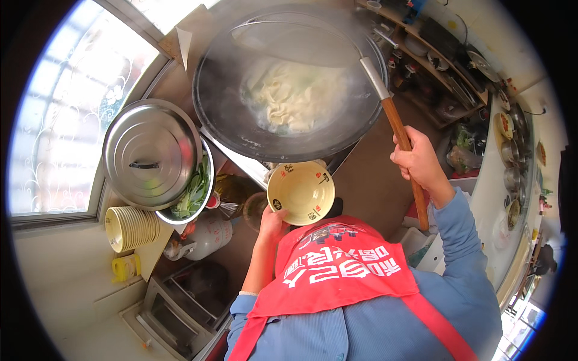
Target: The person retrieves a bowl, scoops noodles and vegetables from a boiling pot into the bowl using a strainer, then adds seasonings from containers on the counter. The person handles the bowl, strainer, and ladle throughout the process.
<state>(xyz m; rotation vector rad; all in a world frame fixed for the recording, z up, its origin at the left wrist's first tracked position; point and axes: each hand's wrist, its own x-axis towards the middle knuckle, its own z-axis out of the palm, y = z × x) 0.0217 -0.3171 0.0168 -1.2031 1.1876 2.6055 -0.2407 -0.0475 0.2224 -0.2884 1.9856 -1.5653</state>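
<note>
My left hand (273, 224) grips the rim of an empty cream-yellow bowl (301, 193) with dark and red markings inside, held just in front of my red apron. My right hand (417, 158) is closed around the wooden handle of a strainer (298, 41), whose wide round head is over the far part of a large dark wok (271, 146). Steam blurs the strainer's head, so I cannot tell whether it touches the water. Pale, flat noodles or dough sheets (291, 101) lie in the steaming water at the wok's middle.
A steel lid (151, 153) partly covers a basin of leafy greens (194, 198) at the left. Stacked bowls (131, 228) and a yellow container (126, 267) stand nearby. A gas cylinder (210, 241) is below. Shelves (420, 38) and a counter with dishes (496, 180) are at the right.
</note>
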